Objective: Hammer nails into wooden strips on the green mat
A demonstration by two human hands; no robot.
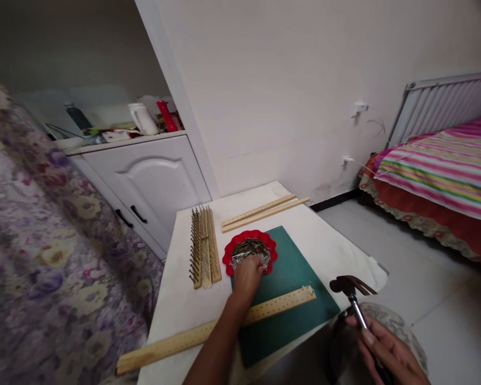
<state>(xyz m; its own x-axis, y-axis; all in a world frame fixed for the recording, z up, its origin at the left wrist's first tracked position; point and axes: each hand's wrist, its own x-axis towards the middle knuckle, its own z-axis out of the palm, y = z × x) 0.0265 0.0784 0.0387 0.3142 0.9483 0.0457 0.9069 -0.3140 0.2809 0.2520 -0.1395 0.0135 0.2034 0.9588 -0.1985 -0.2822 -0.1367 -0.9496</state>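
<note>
My left hand [246,275] reaches into a red scalloped dish [249,251] full of thin metal nails [250,250], fingers curled down among them; what they pinch is hidden. My right hand [387,353] grips the handle of a claw hammer [350,291], held over the table's near right edge, head pointing away. A long wooden strip [264,313] with a row of marked holes lies across a green cutting mat [288,299], under my left forearm.
Wooden strips studded with nails [202,247] lie left of the dish, and two bare strips [264,210] at the far table edge. The white table [184,299] stands between a floral cloth [44,256], a white cabinet [152,187] and a bed with striped cover [444,176].
</note>
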